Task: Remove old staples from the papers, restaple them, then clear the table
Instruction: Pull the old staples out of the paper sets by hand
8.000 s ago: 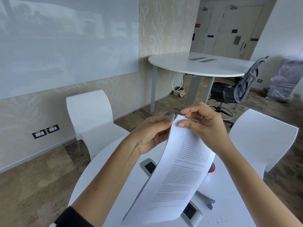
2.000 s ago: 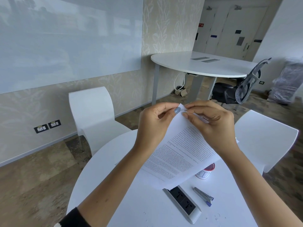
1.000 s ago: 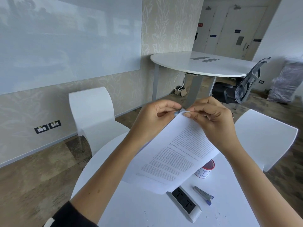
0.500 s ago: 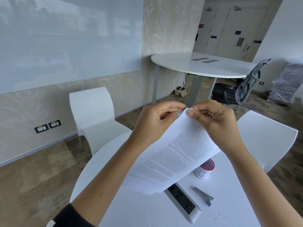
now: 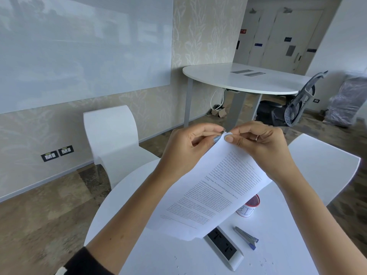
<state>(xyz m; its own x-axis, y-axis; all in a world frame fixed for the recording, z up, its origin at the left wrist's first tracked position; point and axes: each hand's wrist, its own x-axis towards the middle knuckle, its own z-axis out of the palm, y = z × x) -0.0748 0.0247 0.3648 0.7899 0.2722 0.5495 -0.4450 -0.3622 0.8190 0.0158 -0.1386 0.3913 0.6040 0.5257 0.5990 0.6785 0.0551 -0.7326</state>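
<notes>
Papers [image 5: 214, 187] dipped slightly; both hands' fingers [image 5: 228, 138] pinch corner.

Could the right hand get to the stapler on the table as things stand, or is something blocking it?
Probably not at once: the right hand is pinching the top corner of the papers together with the left hand. The stapler itself lies uncovered on the table, so the path looks free once it lets go.

Single head-worn wide-angle view, looking forward and down from above the near edge of the round white counter [image 5: 127, 197], both hands close below the lens at mid-frame, counter's far edge beneath them, room with chairs and second table receding beyond
</notes>
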